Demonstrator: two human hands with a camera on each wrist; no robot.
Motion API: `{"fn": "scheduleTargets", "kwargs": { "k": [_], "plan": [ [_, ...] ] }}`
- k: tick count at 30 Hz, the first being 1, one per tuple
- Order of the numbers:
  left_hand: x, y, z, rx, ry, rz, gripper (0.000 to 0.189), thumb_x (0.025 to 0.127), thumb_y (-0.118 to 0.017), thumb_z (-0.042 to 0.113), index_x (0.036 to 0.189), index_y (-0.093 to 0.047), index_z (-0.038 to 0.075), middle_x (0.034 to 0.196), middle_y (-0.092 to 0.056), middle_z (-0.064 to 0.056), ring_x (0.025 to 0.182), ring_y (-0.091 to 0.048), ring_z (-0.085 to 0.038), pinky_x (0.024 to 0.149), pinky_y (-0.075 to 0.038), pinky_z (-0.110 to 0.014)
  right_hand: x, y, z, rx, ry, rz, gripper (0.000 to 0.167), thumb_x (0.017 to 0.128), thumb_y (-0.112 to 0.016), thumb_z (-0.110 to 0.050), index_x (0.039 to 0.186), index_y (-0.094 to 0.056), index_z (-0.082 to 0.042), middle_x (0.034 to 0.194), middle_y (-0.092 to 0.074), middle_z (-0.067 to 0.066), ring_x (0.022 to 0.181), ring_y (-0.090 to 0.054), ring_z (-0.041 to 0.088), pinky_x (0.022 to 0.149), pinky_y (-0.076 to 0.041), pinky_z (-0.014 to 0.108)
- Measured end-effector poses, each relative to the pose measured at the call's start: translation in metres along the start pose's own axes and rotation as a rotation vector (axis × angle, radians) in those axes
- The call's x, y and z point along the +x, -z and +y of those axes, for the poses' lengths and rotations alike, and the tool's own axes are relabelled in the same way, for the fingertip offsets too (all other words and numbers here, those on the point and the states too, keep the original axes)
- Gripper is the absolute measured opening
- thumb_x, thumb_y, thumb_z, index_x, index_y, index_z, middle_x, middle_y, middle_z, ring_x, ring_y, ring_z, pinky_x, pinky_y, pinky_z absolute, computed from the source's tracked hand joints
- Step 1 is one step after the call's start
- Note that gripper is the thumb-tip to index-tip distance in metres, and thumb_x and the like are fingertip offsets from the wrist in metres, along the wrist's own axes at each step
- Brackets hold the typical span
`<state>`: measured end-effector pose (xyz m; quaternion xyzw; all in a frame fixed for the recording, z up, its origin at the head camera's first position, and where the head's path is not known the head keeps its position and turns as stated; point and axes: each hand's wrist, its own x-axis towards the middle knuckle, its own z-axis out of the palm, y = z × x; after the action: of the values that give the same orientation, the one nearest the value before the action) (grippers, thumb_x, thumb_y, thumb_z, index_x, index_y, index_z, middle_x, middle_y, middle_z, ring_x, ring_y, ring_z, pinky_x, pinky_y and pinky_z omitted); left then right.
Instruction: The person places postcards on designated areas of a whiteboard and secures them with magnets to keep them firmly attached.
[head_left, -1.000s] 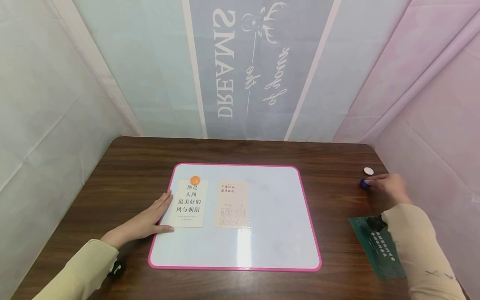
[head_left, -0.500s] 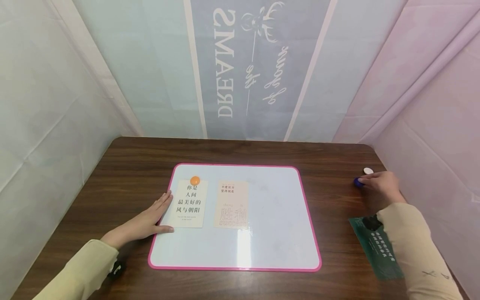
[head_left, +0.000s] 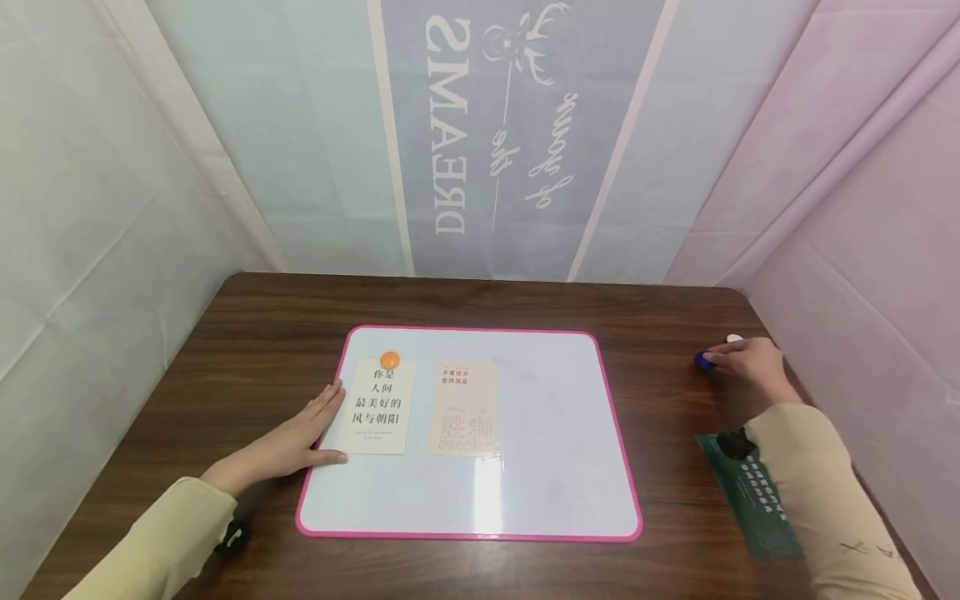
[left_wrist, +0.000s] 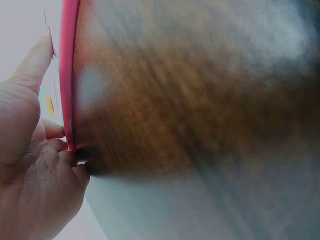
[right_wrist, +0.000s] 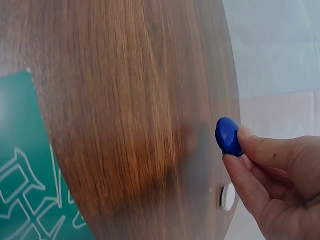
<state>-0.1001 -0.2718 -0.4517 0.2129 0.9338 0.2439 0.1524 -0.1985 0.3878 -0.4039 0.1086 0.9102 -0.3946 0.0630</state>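
My left hand (head_left: 296,433) rests on the left edge of a whiteboard (head_left: 555,467) with a pink rim, its fingers extended. On the board lie a cream card (head_left: 375,417) and a pinkish card (head_left: 462,417), both printed with characters. An orange round magnet (head_left: 389,361) sits on the top of the cream card. At the right of the table, my right hand (head_left: 750,367) pinches a blue round magnet (right_wrist: 228,136) between thumb and fingertips. Just behind that hand is a white round magnet (right_wrist: 228,196), partly hidden in the head view.
A dark green card (head_left: 750,500) with white print lies right of the board, partly under the right sleeve (head_left: 810,483). The brown wooden table (head_left: 660,325) has hanging cloth (head_left: 517,167) behind it and at both sides.
The right hand has moved left with the blue magnet, covering more of the white one. The left hand, board and cards stay where they were.
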Motion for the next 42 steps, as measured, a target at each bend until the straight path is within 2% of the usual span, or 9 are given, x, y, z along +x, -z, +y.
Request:
{"fn": "scheduleTargets", "kwargs": {
  "k": [5,6,10,20,30,36,38,42],
  "plan": [
    [0.001,0.001,0.0,0.004,0.004,-0.002,0.1,0.075,-0.068,0.048,0.143,-0.015,-0.005,0.151,-0.006,-0.021,0.136,-0.008,-0.039,0.105,-0.016,-0.055,-0.002,-0.003,-0.008,-0.079,0.026,0.008,0.038,0.085,-0.064,-0.016,0.105,-0.06,0.017,0.079,-0.069,0.014,0.065,-0.067,0.007,0.06,-0.054,0.026],
    [0.001,0.001,0.0,0.005,0.005,-0.003,0.101,0.075,-0.068,0.048,0.143,-0.015,-0.005,0.15,-0.006,-0.021,0.136,-0.008,-0.039,0.105,-0.016,-0.055,-0.002,-0.004,-0.01,-0.114,0.035,0.014,0.039,0.086,-0.064,-0.018,0.105,-0.061,0.015,0.079,-0.069,0.015,0.066,-0.067,0.008,0.063,-0.054,0.028],
    [0.001,0.001,0.0,0.007,0.003,-0.003,0.101,0.075,-0.067,0.049,0.143,-0.015,-0.005,0.15,-0.006,-0.021,0.136,-0.008,-0.039,0.105,-0.016,-0.056,-0.003,-0.008,-0.015,-0.187,0.048,0.022,0.04,0.086,-0.063,-0.024,0.104,-0.063,0.012,0.085,-0.069,0.019,0.07,-0.068,0.016,0.061,-0.053,0.025],
    [0.0,0.001,0.001,-0.003,0.003,-0.006,0.101,0.076,-0.066,0.049,0.143,-0.014,-0.004,0.151,-0.005,-0.021,0.136,-0.008,-0.039,0.105,-0.016,-0.056,-0.004,-0.016,-0.024,-0.172,0.084,0.023,0.039,0.086,-0.064,-0.023,0.104,-0.063,0.012,0.09,-0.067,0.023,0.074,-0.068,0.02,0.061,-0.055,0.028],
    [0.0,0.002,0.001,-0.014,0.003,-0.009,0.101,0.076,-0.067,0.048,0.143,-0.014,-0.004,0.151,-0.005,-0.02,0.137,-0.007,-0.038,0.105,-0.016,-0.056,-0.004,-0.022,-0.033,-0.12,0.056,-0.01,0.04,0.086,-0.065,-0.022,0.105,-0.062,0.013,0.095,-0.065,0.026,0.078,-0.068,0.023,0.068,-0.054,0.037],
    [0.0,0.002,0.001,-0.015,0.0,-0.008,0.101,0.076,-0.067,0.049,0.143,-0.014,-0.004,0.151,-0.005,-0.02,0.137,-0.007,-0.038,0.105,-0.016,-0.056,-0.004,-0.026,-0.039,-0.156,0.082,-0.014,0.039,0.086,-0.063,-0.023,0.104,-0.063,0.012,0.092,-0.067,0.024,0.081,-0.068,0.026,0.069,-0.054,0.038],
    [0.0,0.002,0.001,-0.014,0.001,-0.007,0.101,0.076,-0.066,0.049,0.143,-0.014,-0.004,0.151,-0.005,-0.02,0.137,-0.007,-0.038,0.105,-0.016,-0.056,-0.004,-0.027,-0.041,-0.15,0.095,-0.022,0.039,0.087,-0.063,-0.022,0.104,-0.062,0.013,0.092,-0.066,0.024,0.08,-0.068,0.025,0.073,-0.053,0.039],
    [0.0,0.002,0.001,-0.016,0.006,-0.01,0.102,0.075,-0.066,0.05,0.144,-0.014,-0.003,0.151,-0.005,-0.019,0.137,-0.007,-0.038,0.105,-0.016,-0.056,-0.004,-0.03,-0.045,-0.13,0.128,-0.049,0.036,0.088,-0.061,-0.017,0.105,-0.06,0.016,0.094,-0.065,0.028,0.081,-0.067,0.027,0.071,-0.054,0.037]
  ]
}}
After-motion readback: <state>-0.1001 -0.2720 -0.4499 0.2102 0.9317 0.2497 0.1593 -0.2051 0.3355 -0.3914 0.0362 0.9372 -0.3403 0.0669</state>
